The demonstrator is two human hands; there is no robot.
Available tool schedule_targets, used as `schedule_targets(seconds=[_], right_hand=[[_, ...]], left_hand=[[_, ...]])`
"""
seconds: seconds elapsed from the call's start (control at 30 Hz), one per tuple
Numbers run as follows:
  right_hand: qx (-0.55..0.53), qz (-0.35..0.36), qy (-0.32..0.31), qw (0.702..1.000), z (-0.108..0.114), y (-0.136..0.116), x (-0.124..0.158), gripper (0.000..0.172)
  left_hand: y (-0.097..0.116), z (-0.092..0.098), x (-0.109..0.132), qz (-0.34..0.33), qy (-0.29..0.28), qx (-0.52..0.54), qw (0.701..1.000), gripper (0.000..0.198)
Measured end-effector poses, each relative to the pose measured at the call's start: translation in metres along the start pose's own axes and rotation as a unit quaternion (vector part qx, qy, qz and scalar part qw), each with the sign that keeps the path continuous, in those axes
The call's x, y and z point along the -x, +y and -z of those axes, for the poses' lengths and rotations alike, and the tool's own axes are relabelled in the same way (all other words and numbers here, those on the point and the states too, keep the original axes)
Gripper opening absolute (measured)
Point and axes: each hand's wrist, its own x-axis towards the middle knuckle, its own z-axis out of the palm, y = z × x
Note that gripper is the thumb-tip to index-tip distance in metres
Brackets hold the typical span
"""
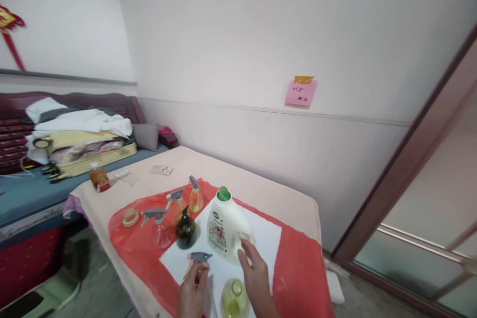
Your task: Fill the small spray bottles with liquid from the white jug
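My left hand (194,282) hides part of the sprayer (200,257); I can't read the jug's (231,221) small label (217,236) print.

"How's the light?"

"Soft and moderately bright. The white wall (223,35) reads greyish and evenly lit, though I can't tell where the source sits."

"Any dark patches?"

"The floor (97,264) left of the table (208,159) falls into shadow, and the top right corner darkens."

"Glare?"

"Just a mild sheen on the red sheet (301,271)."

"Sharpness?"

"Middling. Small print on the jug (234,221) is mushy, and the red ornament (12,24) looks smeared. Wide-angle stretch tilts the door frame (395,151) steeply."
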Motion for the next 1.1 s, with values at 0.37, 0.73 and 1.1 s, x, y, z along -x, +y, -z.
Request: schedule_targets(seconds=[0.37,0.73,1.1], right_hand=[[-0.003,-0.046,0.067,0.997,0.008,0.025,-0.026,0.058],[-0.035,-0.068,0.044,0.996,0.045,-0.008,-0.028,0.035],[-0.054,-0.095,0.069,0.992,0.107,-0.026,0.016,0.056]], left_hand=[[0.0,-0.001,0.005,-0.026,-0.049,0.002,0.998,0.031],[0.004,0.008,0.007,-0.046,-0.023,0.011,0.999,0.032],[0.015,0.028,0.052,-0.032,-0.019,0.03,0.999,0.04]])
